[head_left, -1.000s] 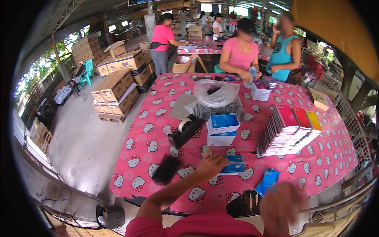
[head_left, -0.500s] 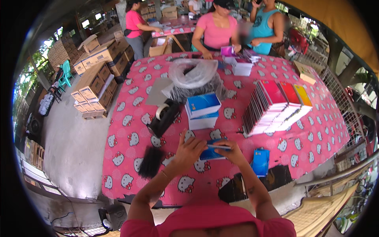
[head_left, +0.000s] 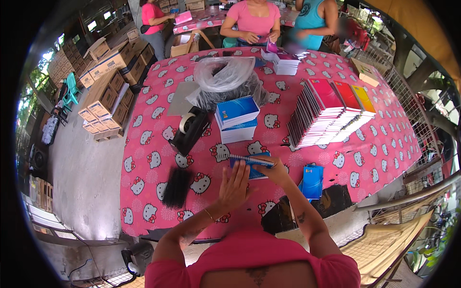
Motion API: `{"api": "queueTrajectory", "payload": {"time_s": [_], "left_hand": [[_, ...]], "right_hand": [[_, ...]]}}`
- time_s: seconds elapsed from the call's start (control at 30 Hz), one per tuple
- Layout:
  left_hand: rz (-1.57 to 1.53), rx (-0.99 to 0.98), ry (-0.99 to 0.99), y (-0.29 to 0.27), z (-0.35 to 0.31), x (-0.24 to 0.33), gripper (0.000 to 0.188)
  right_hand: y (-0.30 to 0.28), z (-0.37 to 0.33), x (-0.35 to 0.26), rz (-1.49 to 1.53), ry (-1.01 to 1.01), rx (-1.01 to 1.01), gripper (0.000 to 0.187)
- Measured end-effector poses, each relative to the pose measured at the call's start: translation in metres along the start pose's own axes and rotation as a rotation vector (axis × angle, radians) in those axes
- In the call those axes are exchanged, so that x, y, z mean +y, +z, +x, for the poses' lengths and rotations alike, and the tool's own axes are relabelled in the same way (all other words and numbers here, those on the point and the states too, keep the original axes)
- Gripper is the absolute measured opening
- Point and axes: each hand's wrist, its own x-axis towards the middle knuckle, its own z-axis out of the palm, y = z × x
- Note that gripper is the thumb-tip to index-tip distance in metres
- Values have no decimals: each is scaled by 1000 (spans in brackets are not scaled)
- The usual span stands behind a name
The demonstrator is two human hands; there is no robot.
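Observation:
In front of me a small blue notebook (head_left: 260, 173) lies on the pink tablecloth, partly covered by my hands. Along its upper side runs a spiral-bound edge (head_left: 250, 159), apparently of a notebook raised at a tilt. My right hand (head_left: 273, 170) grips that notebook at its right end, thumb and fingers closed round it. My left hand (head_left: 234, 185) has its fingers stretched out over the left part, the tips at the spiral edge; light touch or pressure I cannot tell. A bundle of black binding coils (head_left: 176, 188) lies left of my left hand.
Beyond my hands stand a stack of blue notebooks (head_left: 238, 111), a black tape dispenser (head_left: 188, 133) and a clear plastic bag (head_left: 223, 77). Tall stacks of red and yellow spiral notebooks (head_left: 331, 115) stand right, loose blue notebooks (head_left: 312, 181) nearer. Co-workers (head_left: 252, 21) stand at the far side.
My left hand has gone from curled at the notebook's left end to flat with fingers extended. The spiral edge now shows. The whole view has shifted slightly; a co-worker across the table stands straighter.

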Motion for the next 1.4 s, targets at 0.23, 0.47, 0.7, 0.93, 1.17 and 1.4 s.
{"api": "queueTrajectory", "payload": {"time_s": [0.23,0.47,0.7,0.93,1.17,1.4], "left_hand": [[148,-93,68,-17,31,2,79],[54,-31,119,-7,21,3,78],[73,-22,142,-2,31,10,80],[-6,-101,124,-25,68,13,84],[-43,-25,176,-30,82,13,77],[-211,73,154,-44,90,2,36]], "right_hand": [[-5,1,12,-95,43,20,36],[-4,1,18,-2,78,15,35],[-3,-2,11,-33,61,30,31],[-10,-1,7,-12,74,-106,33],[-1,-3,19,-53,55,-39,30],[-5,3,1,-192,74,-35,32]]}}
